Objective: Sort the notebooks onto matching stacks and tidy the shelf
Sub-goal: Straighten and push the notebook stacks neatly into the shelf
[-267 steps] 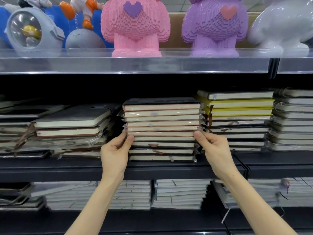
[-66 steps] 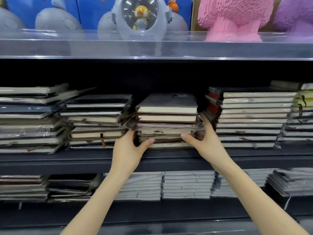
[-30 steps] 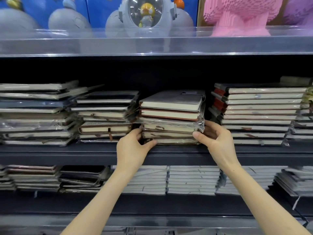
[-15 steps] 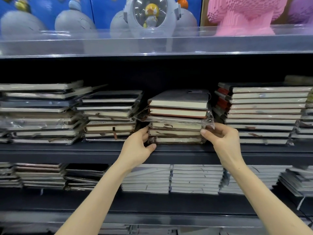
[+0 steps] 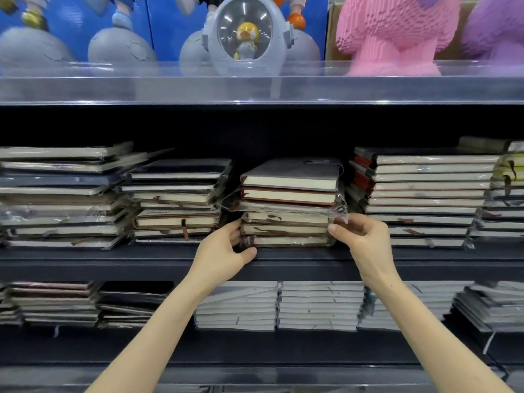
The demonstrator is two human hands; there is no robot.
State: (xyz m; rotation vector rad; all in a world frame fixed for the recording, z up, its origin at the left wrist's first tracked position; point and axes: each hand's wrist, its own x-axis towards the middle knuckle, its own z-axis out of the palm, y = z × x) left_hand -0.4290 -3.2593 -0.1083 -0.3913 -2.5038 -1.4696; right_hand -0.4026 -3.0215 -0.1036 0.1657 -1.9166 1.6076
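Note:
A short stack of plastic-wrapped notebooks (image 5: 286, 211) stands in the middle of the dark shelf (image 5: 283, 263), topped by a grey one and a red-brown one. My left hand (image 5: 224, 251) grips the stack's lower left corner, thumb under the bottom notebook and fingers at its side. My right hand (image 5: 360, 236) has its fingers curled at the lower right side, where they pinch the clear wrap. A taller tidy stack (image 5: 425, 197) stands to the right. To the left stand a looser stack (image 5: 175, 199) and a messy pile (image 5: 59, 194).
A clear-fronted upper shelf (image 5: 255, 86) overhead carries toy figures, a grey capsule toy (image 5: 246, 35) and a pink block figure (image 5: 397, 32). The shelf below holds white notebook stacks (image 5: 278, 304) and dark ones (image 5: 85, 302) at the left.
Earlier my hands were at a taller stack under the pink figure; they now hold a shorter one further left. In the last second they slid slightly lower on its sides.

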